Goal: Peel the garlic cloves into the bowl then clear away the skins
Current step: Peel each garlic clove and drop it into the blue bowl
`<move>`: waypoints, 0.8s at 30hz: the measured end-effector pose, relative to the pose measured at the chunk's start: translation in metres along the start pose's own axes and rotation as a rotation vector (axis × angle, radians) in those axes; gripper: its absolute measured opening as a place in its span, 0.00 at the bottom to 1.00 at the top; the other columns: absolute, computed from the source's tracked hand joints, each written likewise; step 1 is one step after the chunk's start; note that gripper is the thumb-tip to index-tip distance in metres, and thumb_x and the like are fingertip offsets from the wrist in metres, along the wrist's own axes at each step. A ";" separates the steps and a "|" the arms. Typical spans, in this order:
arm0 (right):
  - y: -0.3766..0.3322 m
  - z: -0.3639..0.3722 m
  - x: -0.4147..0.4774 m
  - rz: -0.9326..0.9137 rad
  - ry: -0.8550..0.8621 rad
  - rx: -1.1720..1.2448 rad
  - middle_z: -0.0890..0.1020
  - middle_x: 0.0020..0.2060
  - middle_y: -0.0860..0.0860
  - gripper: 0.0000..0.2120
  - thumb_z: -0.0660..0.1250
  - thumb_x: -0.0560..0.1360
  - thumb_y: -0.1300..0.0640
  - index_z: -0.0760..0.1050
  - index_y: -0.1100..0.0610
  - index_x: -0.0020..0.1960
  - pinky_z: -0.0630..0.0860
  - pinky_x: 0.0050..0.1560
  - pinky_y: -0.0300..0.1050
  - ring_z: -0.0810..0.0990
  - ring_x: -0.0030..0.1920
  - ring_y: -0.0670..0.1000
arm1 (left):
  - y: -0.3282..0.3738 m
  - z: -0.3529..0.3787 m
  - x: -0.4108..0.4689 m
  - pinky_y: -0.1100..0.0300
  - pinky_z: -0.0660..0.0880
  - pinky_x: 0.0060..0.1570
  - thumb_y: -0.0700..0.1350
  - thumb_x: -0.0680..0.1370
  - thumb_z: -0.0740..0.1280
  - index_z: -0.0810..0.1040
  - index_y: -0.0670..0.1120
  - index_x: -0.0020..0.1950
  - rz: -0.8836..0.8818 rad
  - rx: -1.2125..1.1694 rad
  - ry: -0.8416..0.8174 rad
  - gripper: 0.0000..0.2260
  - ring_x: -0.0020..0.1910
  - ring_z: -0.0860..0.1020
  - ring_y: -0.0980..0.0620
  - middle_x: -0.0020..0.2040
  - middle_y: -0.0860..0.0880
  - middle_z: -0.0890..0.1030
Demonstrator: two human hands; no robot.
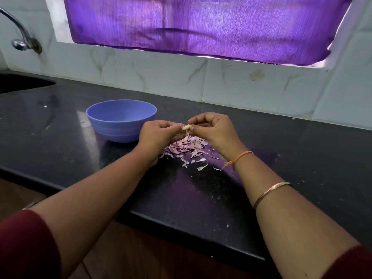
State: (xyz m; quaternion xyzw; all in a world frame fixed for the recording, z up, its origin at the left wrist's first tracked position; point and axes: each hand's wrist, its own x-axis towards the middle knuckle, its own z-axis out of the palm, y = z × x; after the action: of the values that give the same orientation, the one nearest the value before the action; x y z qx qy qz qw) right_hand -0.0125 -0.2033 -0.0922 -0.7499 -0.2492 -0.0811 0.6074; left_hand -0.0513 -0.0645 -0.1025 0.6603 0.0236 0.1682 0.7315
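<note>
Fingers point(177, 126) of both hands pinch one garlic clove point(186, 127) between them, held in the air just above the heap of skins. The left hand point(157, 135) grips the clove's left end with thumb and curled fingers. The right hand point(213, 131) nips its other end, and a strip of skin hangs from the clove towards the heap. The clove looks pale and mostly bare, so I judge this one nearly peeled.

Below the hands, the skins point(187, 147) lie in a loose pinkish pile on the dark worktop point(291, 162), with a few stray flakes scattered nearer the person. The blue bowl point(120, 117) stands just left of the left hand. Its floor is hidden from this angle, so how many peeled cloves it holds cannot be told.

No unpeeled cloves show anywhere on the worktop, and the pile is large. Peeling therefore seems close to its end. What remains, as I read it, is to drop this clove into the bowl and then gather every skin, none of which has been cleared. A sink point(24, 82) sits at the far left.
</note>
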 end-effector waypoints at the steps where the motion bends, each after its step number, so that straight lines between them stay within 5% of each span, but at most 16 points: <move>1: 0.000 0.000 0.000 0.004 0.001 0.013 0.82 0.40 0.58 0.05 0.71 0.69 0.69 0.80 0.65 0.44 0.81 0.47 0.43 0.82 0.40 0.52 | 0.000 0.000 0.000 0.65 0.80 0.40 0.35 0.74 0.67 0.80 0.38 0.41 0.004 0.019 0.005 0.04 0.35 0.83 0.54 0.35 0.43 0.83; 6: 0.000 0.000 0.000 0.009 0.011 0.098 0.80 0.39 0.56 0.11 0.71 0.67 0.73 0.75 0.59 0.43 0.81 0.43 0.41 0.80 0.39 0.51 | -0.001 0.001 0.000 0.64 0.80 0.41 0.35 0.74 0.68 0.80 0.39 0.39 0.010 0.049 -0.006 0.05 0.35 0.81 0.52 0.35 0.42 0.82; 13: -0.001 -0.004 0.000 0.095 -0.004 0.331 0.80 0.39 0.57 0.14 0.68 0.68 0.75 0.71 0.61 0.47 0.80 0.49 0.53 0.81 0.41 0.56 | -0.003 0.001 0.003 0.62 0.80 0.45 0.36 0.75 0.67 0.79 0.40 0.38 0.012 0.070 0.022 0.06 0.40 0.81 0.48 0.38 0.40 0.82; 20: 0.000 -0.005 0.000 0.098 -0.002 0.310 0.80 0.39 0.56 0.15 0.68 0.68 0.76 0.71 0.60 0.46 0.80 0.50 0.54 0.80 0.42 0.57 | -0.006 -0.001 0.005 0.61 0.79 0.45 0.34 0.76 0.65 0.80 0.44 0.44 0.063 0.093 0.021 0.07 0.43 0.80 0.50 0.43 0.43 0.82; 24: 0.000 -0.005 0.000 0.102 -0.007 0.299 0.80 0.39 0.56 0.15 0.67 0.68 0.76 0.72 0.59 0.47 0.80 0.50 0.54 0.80 0.42 0.56 | -0.007 0.000 0.004 0.58 0.80 0.45 0.41 0.76 0.67 0.81 0.42 0.41 0.067 0.130 0.008 0.07 0.39 0.79 0.51 0.39 0.43 0.81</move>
State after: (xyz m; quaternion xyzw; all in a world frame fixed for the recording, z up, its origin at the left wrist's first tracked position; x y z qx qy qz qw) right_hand -0.0114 -0.2081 -0.0910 -0.6630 -0.2221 -0.0095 0.7148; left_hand -0.0460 -0.0637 -0.1083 0.7062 0.0152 0.1933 0.6809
